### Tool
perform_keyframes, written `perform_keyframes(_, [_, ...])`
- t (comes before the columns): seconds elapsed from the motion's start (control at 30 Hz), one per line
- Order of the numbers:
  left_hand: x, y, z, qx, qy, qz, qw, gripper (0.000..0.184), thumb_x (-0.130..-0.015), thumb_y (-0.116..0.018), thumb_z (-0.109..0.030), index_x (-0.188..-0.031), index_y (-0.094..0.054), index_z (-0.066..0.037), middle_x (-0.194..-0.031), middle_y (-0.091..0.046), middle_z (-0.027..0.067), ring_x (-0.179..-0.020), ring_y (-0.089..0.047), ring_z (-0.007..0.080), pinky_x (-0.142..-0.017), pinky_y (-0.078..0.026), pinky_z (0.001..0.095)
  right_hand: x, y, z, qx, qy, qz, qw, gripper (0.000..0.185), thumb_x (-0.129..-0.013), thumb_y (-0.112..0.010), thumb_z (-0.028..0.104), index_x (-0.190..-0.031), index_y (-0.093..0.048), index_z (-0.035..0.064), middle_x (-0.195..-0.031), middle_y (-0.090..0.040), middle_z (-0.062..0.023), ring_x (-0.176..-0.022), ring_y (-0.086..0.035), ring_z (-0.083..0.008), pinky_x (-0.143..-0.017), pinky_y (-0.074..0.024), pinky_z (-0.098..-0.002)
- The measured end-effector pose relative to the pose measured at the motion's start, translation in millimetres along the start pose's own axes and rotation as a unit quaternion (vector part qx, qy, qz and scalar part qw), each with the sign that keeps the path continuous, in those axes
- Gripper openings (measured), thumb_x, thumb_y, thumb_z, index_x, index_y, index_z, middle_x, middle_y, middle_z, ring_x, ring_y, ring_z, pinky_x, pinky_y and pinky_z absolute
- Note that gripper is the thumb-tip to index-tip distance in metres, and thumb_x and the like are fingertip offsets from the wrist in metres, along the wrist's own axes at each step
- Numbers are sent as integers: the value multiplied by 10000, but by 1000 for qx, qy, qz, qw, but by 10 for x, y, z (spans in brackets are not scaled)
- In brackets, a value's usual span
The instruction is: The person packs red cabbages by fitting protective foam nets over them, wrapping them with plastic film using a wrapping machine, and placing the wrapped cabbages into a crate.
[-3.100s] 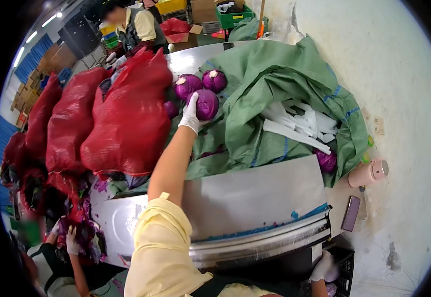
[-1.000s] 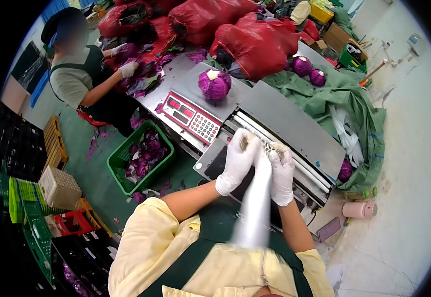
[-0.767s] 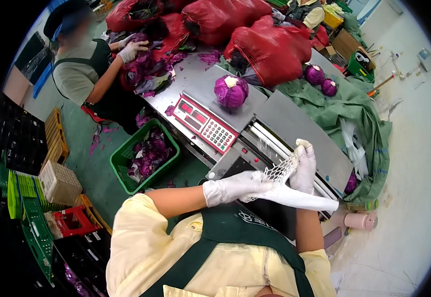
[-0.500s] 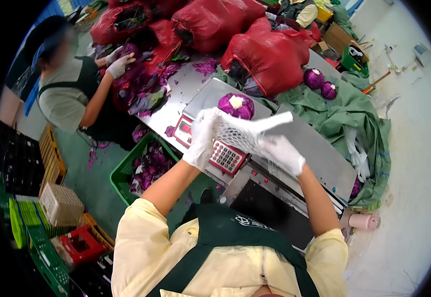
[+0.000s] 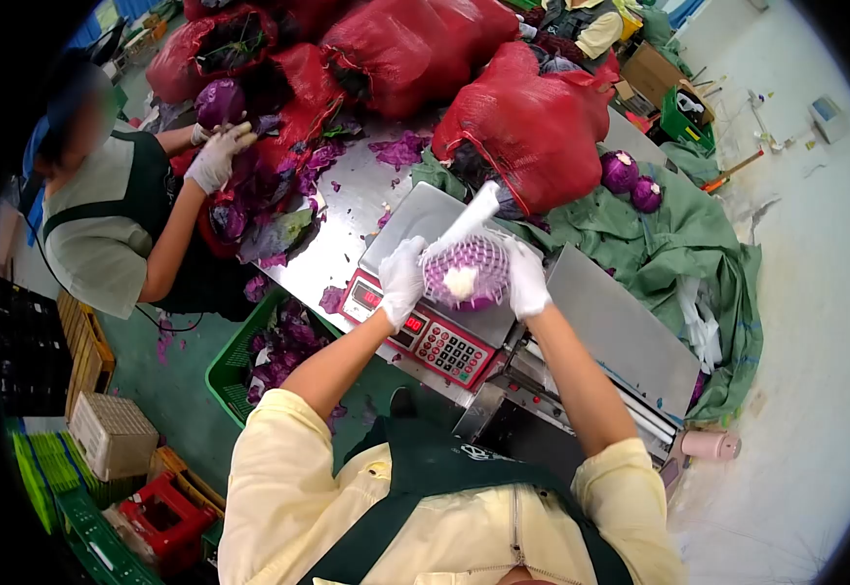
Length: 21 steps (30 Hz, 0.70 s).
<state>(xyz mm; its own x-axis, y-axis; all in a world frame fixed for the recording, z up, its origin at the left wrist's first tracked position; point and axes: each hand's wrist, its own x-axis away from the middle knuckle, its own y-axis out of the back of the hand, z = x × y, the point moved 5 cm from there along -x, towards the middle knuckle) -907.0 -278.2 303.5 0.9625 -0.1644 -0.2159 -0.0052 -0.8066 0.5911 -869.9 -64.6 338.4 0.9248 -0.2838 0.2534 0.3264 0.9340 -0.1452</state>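
Note:
A purple cabbage with a pale cut stem sits on the metal plate of a red weighing scale. White foam netting is stretched over much of it, with a bunched end sticking up on the far side. My left hand, in a white glove, closes on the netting at the cabbage's left side. At the right side my right hand, gloved too, grips the netting's other edge. Both hands touch the cabbage's sides; some fingertips are hidden behind the net.
Red mesh sacks lie along the far side. Two cabbages rest on green sheeting at the right. A co-worker handles a cabbage at the left, above a green basket of leaves. A sealing machine stands near my right forearm.
The netting, first gathered and then stretched between my hands, now covers much of the cabbage. Both hands have moved forward to its sides. Earlier, a hand held a cabbage on the green sheeting.

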Motion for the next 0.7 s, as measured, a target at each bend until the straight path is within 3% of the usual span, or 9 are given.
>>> perform_keyframes(0.03, [55,-58,83,121,50,44,990,170,-945,-528,-236,-1020,-618,-113,-950,-661,140,-912,-649,261,-791,-504,367,305,-77,245,8,36,-19,999,266,-990,-490,204,-1067,-612,-20,-980,-641,-36,-912,-564,-102,-830,-447,-269])
perform_keyframes(0.1, [370,-113,-297,661,252,163,688,446,-999,-472,-376,-1276,-517,-30,-1263,-586,99,-1116,-579,230,-1004,-448,380,745,-74,393,-46,59,41,996,240,-996,-464,146,-1100,-617,-7,-974,-662,-34,-866,-611,-135,-773,-490,-271])
perform_keyframes(0.13, [511,-21,-554,704,255,210,629,502,-999,-448,-417,-1309,-493,-26,-1291,-569,114,-1149,-563,240,-1022,-437,383,1055,-121,725,145,181,115,966,220,-992,-463,124,-1077,-612,-13,-912,-626,-8,-788,-566,-106,-722,-468,-252])
perform_keyframes(0.23, [1034,341,-1078,777,316,312,446,615,-992,-382,-514,-1347,-467,-19,-1328,-546,133,-1196,-539,256,-1052,-416,388,1652,-62,1034,169,36,60,983,167,-998,-478,137,-973,-591,17,-882,-623,-11,-819,-560,-71,-777,-465,-236])
perform_keyframes(0.37, [1519,212,-1043,725,412,268,483,597,-983,-423,-501,-1298,-503,1,-1224,-614,162,-1089,-615,269,-992,-476,426,2296,174,967,-147,-71,107,981,286,-1001,-480,227,-1066,-588,-29,-1032,-672,-147,-920,-662,-195,-829,-535,-336])
perform_keyframes(0.47, [1751,197,-1380,728,387,358,438,643,-977,-372,-537,-1164,-592,38,-1196,-603,210,-1123,-580,343,-1012,-449,465,2785,428,1016,-82,-335,408,845,389,-965,-535,350,-983,-633,-26,-971,-670,-109,-890,-641,-168,-819,-513,-282])
perform_keyframes(0.6, [2028,10,-2011,670,360,432,484,623,-989,-368,-512,-1176,-579,44,-1195,-597,198,-1216,-509,341,-1069,-393,461,3116,643,1138,140,-138,559,806,579,-895,-656,334,-1315,-528,-44,-1236,-623,-93,-1082,-574,-148,-961,-427,-262])
perform_keyframes(0.67, [2210,-144,-2146,651,410,410,489,629,-978,-414,-523,-1322,-460,1,-1224,-589,193,-1152,-570,272,-1010,-463,400,2979,1115,840,-103,-138,379,909,443,-922,-624,272,-1210,-582,-62,-1168,-645,-150,-1101,-602,-215,-1005,-443,-354])
perform_keyframes(0.7, [2208,25,-2445,638,431,386,509,629,-959,-468,-508,-1041,-629,94,-984,-683,217,-880,-674,279,-875,-540,366,2902,1319,778,-262,-177,331,889,399,-940,-598,255,-1190,-585,-56,-1125,-661,-137,-1063,-617,-198,-977,-466,-341])
